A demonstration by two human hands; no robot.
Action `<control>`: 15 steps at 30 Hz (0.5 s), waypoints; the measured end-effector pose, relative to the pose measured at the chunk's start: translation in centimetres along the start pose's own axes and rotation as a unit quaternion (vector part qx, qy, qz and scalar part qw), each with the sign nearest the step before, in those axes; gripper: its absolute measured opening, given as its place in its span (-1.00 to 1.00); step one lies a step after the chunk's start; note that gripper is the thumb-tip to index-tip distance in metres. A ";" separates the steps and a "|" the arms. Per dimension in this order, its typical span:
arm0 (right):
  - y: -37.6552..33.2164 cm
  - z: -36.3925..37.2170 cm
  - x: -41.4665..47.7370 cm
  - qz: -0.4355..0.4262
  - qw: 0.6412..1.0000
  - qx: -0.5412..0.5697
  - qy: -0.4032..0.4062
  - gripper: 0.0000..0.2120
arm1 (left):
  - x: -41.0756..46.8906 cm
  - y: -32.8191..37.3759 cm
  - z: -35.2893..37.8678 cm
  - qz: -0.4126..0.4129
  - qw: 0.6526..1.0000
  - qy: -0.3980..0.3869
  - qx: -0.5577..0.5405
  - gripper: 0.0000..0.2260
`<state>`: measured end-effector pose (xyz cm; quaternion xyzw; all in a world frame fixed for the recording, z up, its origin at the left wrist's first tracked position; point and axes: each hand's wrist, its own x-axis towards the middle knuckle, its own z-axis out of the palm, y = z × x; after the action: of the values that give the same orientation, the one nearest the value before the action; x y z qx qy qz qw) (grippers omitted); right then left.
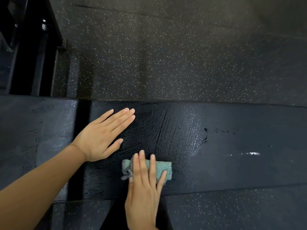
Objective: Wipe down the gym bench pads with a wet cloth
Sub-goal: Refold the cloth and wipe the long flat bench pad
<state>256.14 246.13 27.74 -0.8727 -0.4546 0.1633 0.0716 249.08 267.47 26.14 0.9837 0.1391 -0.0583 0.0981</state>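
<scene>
A long black bench pad [240, 140] runs across the view from left to right, with wet streaks over its middle. A second pad section [33, 130] lies to the left, past a dark gap. My left hand [103, 135] lies flat on the main pad near the gap, fingers straight and spread toward the right. Near the pad's front edge, my right hand [146, 185] presses a folded teal cloth [164, 168] onto the pad with straight fingers. The cloth's grey edge sticks out on the left of the fingers.
Speckled black rubber floor [182, 52] lies beyond and in front of the bench. Dark metal frame parts [38, 63] stand at the upper left. The right part of the pad looks dry, with small white marks [252, 153] on it.
</scene>
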 end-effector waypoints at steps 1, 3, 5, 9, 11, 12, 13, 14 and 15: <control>0.1 -0.1 0.1 -0.029 1.000 -0.003 -0.011 -0.41 | 0.0 0.0 0.0 -0.001 1.000 0.001 -0.001 -0.39; 1.3 -0.6 0.4 -0.072 0.997 -0.003 -0.033 -0.41 | -0.1 0.0 -0.1 -0.001 1.000 0.000 -0.004 -0.39; 3.4 -1.6 1.0 -0.075 0.996 0.002 -0.043 -0.41 | 0.0 0.1 -0.1 -0.002 1.000 0.001 -0.002 -0.39; 8.6 -3.4 3.5 -0.016 0.999 0.024 -0.016 -0.44 | -0.1 0.2 -0.2 -0.010 1.000 0.000 0.004 -0.40; 11.0 -4.5 5.1 0.016 0.999 0.029 -0.005 -0.45 | -0.1 0.4 -0.1 -0.016 1.000 0.003 0.010 -0.41; 11.9 -4.9 5.9 0.035 0.999 0.036 0.002 -0.47 | -0.1 0.5 -0.1 -0.021 1.000 0.002 0.011 -0.41; 12.5 -5.3 6.7 0.052 0.998 0.043 0.010 -0.48 | -0.1 0.7 -0.1 -0.025 1.000 0.002 0.012 -0.42; 12.8 -5.5 7.4 0.063 0.997 0.046 0.018 -0.49 | -0.1 0.8 -0.1 -0.030 0.999 0.003 0.012 -0.42; 12.9 -5.6 8.3 0.071 0.996 0.049 0.026 -0.48 | -0.1 0.9 0.0 -0.034 0.999 0.004 0.014 -0.42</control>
<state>272.43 245.61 27.66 -0.9020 -0.3811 0.1676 0.1141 249.27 266.63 26.33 0.9799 0.1717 -0.0597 0.0821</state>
